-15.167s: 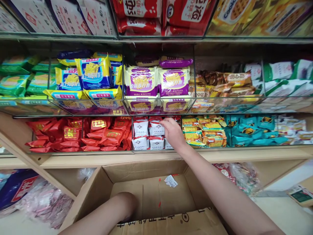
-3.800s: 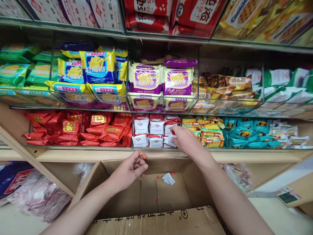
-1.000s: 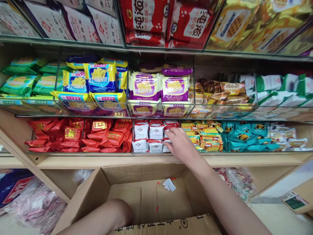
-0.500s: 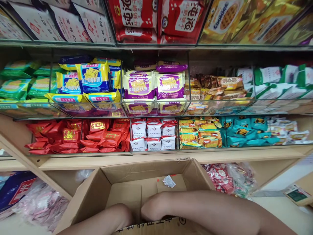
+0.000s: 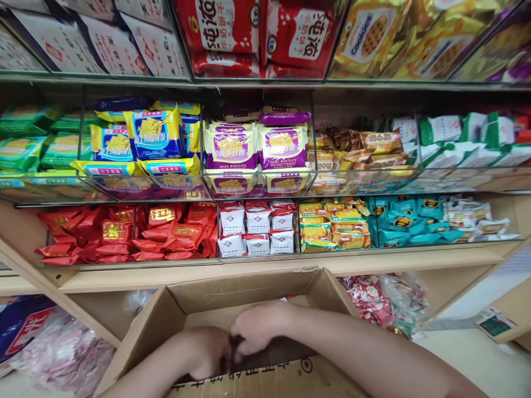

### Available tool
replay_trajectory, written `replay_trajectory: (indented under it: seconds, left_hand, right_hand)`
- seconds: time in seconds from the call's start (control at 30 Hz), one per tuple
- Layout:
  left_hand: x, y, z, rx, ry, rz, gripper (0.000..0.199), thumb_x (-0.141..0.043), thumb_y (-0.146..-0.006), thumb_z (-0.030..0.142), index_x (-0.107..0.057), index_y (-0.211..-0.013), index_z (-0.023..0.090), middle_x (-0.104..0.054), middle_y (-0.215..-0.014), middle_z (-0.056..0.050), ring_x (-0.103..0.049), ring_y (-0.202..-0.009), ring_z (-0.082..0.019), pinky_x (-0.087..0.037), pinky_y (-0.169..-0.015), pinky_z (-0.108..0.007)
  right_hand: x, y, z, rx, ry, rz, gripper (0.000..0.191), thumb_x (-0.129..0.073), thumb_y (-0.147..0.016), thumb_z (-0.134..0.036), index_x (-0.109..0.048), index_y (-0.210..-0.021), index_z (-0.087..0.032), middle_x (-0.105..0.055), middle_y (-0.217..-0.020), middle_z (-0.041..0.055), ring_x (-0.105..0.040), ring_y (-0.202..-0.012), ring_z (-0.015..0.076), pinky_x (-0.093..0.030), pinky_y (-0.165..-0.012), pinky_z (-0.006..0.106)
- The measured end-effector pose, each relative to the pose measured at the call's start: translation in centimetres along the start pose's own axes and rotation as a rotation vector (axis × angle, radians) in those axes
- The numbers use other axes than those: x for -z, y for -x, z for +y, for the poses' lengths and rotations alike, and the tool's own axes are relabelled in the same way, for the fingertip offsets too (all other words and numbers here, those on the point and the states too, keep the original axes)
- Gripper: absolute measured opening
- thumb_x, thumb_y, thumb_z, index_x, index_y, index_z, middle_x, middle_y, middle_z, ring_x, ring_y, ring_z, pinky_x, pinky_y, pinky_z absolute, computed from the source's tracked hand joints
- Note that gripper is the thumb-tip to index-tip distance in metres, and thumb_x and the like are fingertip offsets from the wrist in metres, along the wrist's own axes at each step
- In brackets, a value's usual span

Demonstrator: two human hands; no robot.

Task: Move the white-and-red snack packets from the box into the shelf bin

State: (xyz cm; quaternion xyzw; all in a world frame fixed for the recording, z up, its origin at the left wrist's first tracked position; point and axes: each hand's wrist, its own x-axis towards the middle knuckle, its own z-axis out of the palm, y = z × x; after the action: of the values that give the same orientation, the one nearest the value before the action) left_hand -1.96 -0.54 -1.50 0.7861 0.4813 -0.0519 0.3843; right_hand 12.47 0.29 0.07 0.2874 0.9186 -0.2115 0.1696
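Both hands are down inside an open cardboard box (image 5: 244, 288) below the shelves. My left hand (image 5: 207, 351) has its fingers curled near the box's front wall, blurred and shadowed. Right beside it, my right hand (image 5: 259, 330) is bent with its fingertips curled downward. The two hands nearly meet at the fingertips. Whatever lies between or under them is too dark to make out. A scrap of white paper (image 5: 286, 299) barely shows behind my right wrist.
Shelves above hold red packets (image 5: 182, 235), white packets (image 5: 258, 221), orange packets (image 5: 352, 232), teal packets (image 5: 409, 221) and purple soda biscuits (image 5: 282, 146). Bagged goods sit on the floor at left (image 5: 66, 354) and right (image 5: 369, 298).
Both hands have risen from deeper in the box, and more of their fingers show. My right arm now hides most of the paper scrap. The view has shifted slightly.
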Motion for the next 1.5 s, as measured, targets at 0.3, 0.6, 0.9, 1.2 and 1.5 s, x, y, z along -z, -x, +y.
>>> replay_trajectory:
  seconds: [0.3,0.6,0.9,1.2,1.5]
  left_hand:
    - [4.6,0.9,1.5,-0.189,0.614,0.206,0.029,-0.056,-0.072,0.043,-0.053,-0.081,0.017,-0.05,-0.062,0.005,-0.042,-0.048,-0.007,-0.037,-0.043,-0.018]
    - [4.2,1.1,2.6,-0.315,0.792,0.369,0.028,-0.067,-0.069,0.029,-0.057,-0.092,0.018,-0.066,-0.087,-0.004,-0.057,-0.07,-0.012,-0.039,-0.051,-0.018]
    - [4.1,0.1,2.0,-0.454,0.862,0.426,0.027,-0.065,-0.072,0.025,-0.055,-0.097,0.018,-0.065,-0.099,-0.004,-0.058,-0.088,-0.014,-0.045,-0.081,-0.027]
    - [4.2,0.5,2.7,-0.32,0.893,0.596,0.039,-0.07,-0.066,0.034,-0.052,-0.096,0.018,-0.066,-0.088,-0.003,-0.056,-0.063,-0.01,-0.038,-0.047,-0.018]
    - [4.2,0.1,2.6,-0.275,1.035,0.611,0.034,-0.068,-0.067,0.037,-0.052,-0.09,0.018,-0.063,-0.071,0.003,-0.057,-0.055,-0.007,-0.033,-0.043,-0.015]
  right_hand:
    - [3.0,4.3,4.2,0.085,-0.86,0.366,0.042,-0.064,-0.069,-0.032,-0.053,-0.107,-0.018,-0.061,-0.091,0.0014,-0.057,-0.071,0.0102,-0.045,-0.061,0.02]
    - [3.0,3.5,4.6,0.151,-1.134,0.675,0.028,-0.063,-0.071,-0.034,-0.05,-0.089,-0.017,-0.058,-0.073,-0.001,-0.055,-0.06,0.0096,-0.045,-0.056,0.023]
    - [3.1,3.1,4.4,0.067,-0.966,0.899,0.033,-0.042,-0.084,-0.044,-0.054,-0.072,-0.016,-0.055,-0.055,-0.0015,-0.055,-0.053,0.0095,-0.042,-0.052,0.021]
    - [2.7,2.4,3.8,0.169,-0.975,0.919,0.029,-0.06,-0.074,-0.03,-0.055,-0.1,-0.018,-0.063,-0.09,0.0034,-0.058,-0.076,0.0137,-0.046,-0.068,0.028]
    - [3.0,3.6,2.7,-0.017,-0.509,1.243,0.03,-0.06,-0.074,-0.031,-0.044,-0.096,-0.018,-0.056,-0.091,0.0051,-0.056,-0.073,0.0134,-0.046,-0.064,0.029]
